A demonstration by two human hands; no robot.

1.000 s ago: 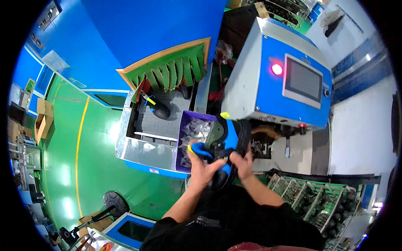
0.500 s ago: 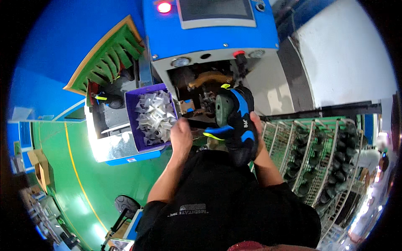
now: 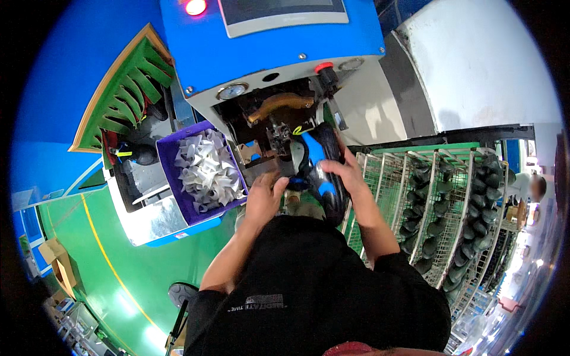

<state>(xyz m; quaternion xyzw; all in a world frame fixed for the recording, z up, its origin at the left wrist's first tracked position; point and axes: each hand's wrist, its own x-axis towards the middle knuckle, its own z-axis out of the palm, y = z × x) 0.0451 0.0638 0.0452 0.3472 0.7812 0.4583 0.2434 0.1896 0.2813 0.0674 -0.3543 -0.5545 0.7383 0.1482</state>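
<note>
Green floor (image 3: 148,279) lay beside a box (image 3: 168,176). The right hand (image 3: 348,172) gripped a shoe (image 3: 326,188); the left hand (image 3: 264,197) half-curled, hold unclear.

Metal bench (image 3: 153,222), purple bin (image 3: 171,177), probably a shoe (image 3: 143,153)

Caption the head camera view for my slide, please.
Right hand grips a black-and-blue shoe at a blue machine, left hand close by, purple bin at left.

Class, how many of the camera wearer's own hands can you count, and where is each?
2. The right hand grips the blue-and-black shoe; the left hand is just left of it, contact unclear. Some fingers may be partly hidden.
</note>
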